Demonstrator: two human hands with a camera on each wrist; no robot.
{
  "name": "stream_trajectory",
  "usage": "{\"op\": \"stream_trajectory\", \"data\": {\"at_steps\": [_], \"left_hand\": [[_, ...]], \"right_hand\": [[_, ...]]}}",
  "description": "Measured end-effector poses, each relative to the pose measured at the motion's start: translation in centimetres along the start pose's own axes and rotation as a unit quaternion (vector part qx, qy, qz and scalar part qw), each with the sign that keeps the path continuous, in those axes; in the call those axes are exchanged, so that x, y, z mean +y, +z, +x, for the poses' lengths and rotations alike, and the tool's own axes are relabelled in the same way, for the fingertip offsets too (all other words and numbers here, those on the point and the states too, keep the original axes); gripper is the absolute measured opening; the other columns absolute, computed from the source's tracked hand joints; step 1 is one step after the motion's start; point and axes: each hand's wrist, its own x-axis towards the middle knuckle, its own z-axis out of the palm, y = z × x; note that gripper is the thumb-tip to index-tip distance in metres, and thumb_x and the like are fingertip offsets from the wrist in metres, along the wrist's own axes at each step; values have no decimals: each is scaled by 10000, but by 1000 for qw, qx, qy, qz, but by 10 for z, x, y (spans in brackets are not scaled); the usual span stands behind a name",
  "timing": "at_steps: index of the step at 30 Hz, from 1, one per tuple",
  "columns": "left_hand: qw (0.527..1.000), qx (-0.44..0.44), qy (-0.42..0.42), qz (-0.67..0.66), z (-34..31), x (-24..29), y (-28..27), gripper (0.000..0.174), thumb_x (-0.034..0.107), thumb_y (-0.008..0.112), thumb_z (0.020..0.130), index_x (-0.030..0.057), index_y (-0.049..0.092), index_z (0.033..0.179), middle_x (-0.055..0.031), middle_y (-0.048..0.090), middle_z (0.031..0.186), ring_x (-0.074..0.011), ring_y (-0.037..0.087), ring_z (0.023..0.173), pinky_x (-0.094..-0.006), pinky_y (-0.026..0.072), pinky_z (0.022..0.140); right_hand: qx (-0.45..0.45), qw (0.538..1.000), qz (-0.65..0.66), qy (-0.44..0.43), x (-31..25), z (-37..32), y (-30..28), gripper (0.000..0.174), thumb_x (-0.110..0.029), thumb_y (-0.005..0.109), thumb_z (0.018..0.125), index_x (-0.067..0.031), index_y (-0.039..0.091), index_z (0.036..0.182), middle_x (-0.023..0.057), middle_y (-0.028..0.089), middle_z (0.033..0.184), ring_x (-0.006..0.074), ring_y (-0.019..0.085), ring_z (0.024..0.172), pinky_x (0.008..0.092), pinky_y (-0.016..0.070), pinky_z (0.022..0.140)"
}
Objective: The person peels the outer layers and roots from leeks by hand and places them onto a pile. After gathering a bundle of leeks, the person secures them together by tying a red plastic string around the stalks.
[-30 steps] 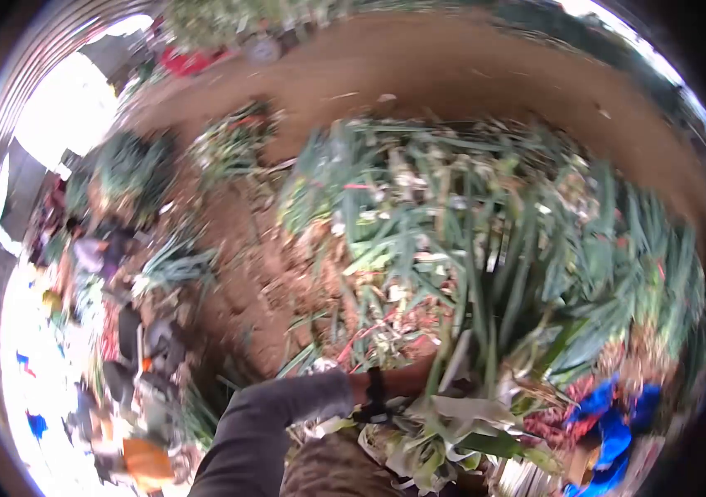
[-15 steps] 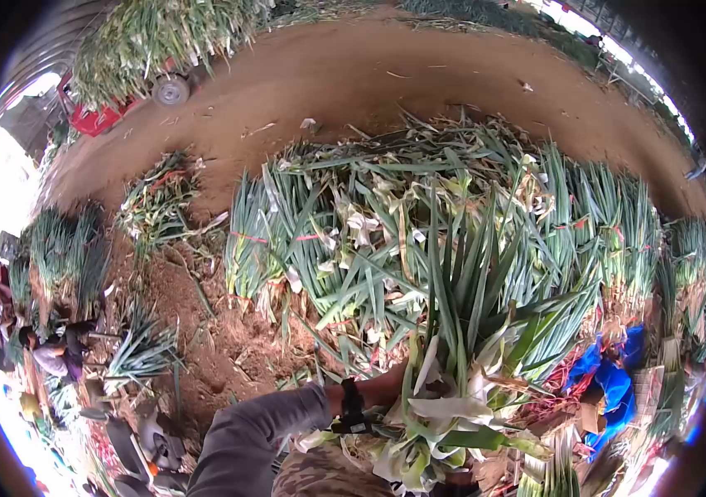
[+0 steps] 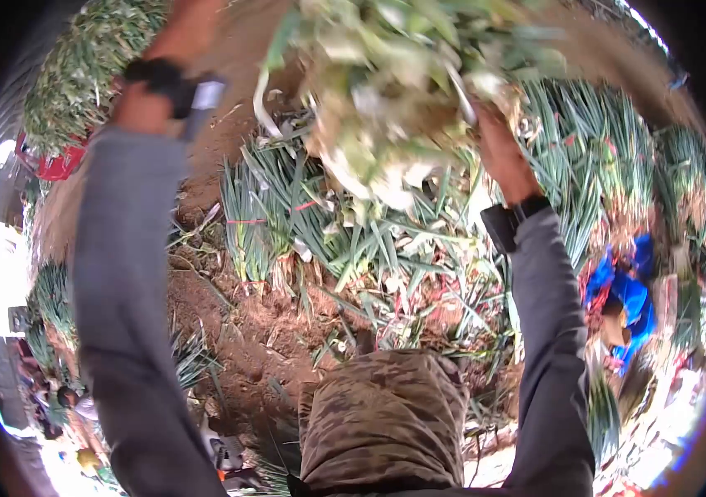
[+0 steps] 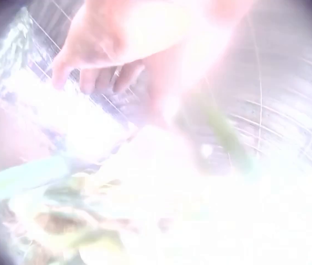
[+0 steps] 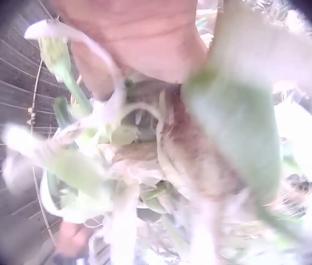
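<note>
The left arm [image 3: 129, 282] rises along the left side of the head view, its hand [image 3: 194, 26] cut by the top edge. In the washed-out left wrist view the fingers [image 4: 87, 80] look loosely bent. The right arm [image 3: 551, 331] reaches up from the lower right, bent inward; the right hand [image 3: 500, 153], upper right of centre, grips.

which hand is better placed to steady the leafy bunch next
Probably the right: in the head view, the right hand is right at the side of the leafy bunch, though blur hides its exact grip. The left hand is off to the left, with a visible gap before the bunch.
</note>
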Motion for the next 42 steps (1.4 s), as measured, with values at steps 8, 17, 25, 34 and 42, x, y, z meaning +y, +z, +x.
{"op": "stream_trajectory", "data": {"at_steps": [8,17,25,34,42], "left_hand": [[877,128,-430,-173,-187,-113,96,366,260,639,988,42,630,1283,-57,674,1199,-197,665,1071,-299,532,931],[654,18,-668,-356,-472,-102,406,356,311,672,987,70,591,1236,-111,647,1137,-254,654,1105,-376,535,958],[522,0,-752,-402,-581,-82,567,304,261,616,1022,73,599,1260,-41,691,1033,-171,699,962,-351,518,861],[497,54,-751,-432,-608,-62,598,309,252,643,1011,50,615,1243,-72,687,1067,-212,678,1015,-369,539,943],[436,136,-758,-466,-645,-64,579,290,290,635,1018,64,652,1199,-38,707,1054,-185,677,999,-352,532,939]], "right_hand": [[155,748,542,351,19,-144,69,427,-238,606,1020,81,546,1297,177,651,1128,244,666,1083,389,547,1009],[117,680,370,622,64,-356,57,486,-335,669,982,82,588,1217,165,662,1089,264,695,991,377,575,900],[59,735,96,669,166,-538,91,477,-405,743,904,41,703,1066,92,705,878,204,647,749,345,513,710],[23,699,249,670,169,-512,207,383,-326,716,944,33,645,1061,117,675,901,210,646,822,354,521,716],[-215,872,65,435,142,-520,295,368,-267,637,972,5,617,1219,231,684,990,413,661,890,442,521,766]]}}
